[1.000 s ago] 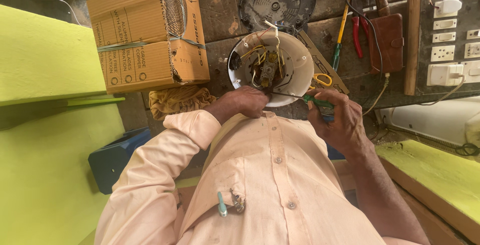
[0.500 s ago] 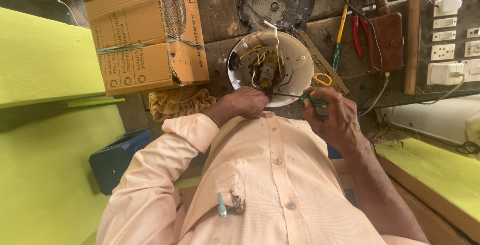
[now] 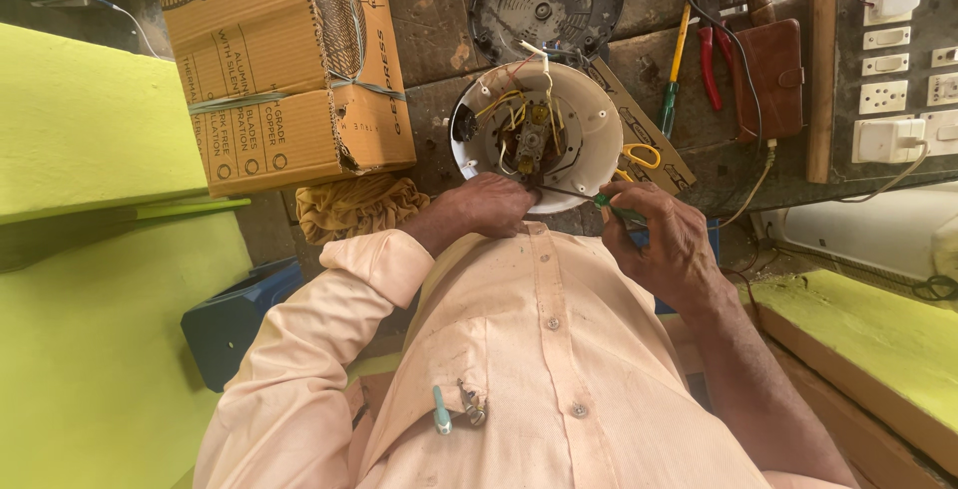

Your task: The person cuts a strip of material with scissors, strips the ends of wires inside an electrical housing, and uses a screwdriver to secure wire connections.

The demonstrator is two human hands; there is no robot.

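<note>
Head view: left hand (image 3: 486,207) curled, grip pinching the near rim of the round white housing (image 3: 589,140), wiring exposed, lying on the dark tabletop (image 3: 429,100). Right hand (image 3: 667,242) just beside it, grip pressed around a green-handled screwdriver (image 3: 589,198), tip reaching inside. Cardboard box (image 3: 289,70) left of it, pliers (image 3: 711,65) beyond.

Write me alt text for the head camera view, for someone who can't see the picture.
Seen from above, a person in a pale peach shirt works on an open round white appliance base with exposed wires: the left hand steadies its near rim, and the right hand points a green-handled screwdriver into it. A cardboard box, pliers and wall sockets surround the workbench.
</note>
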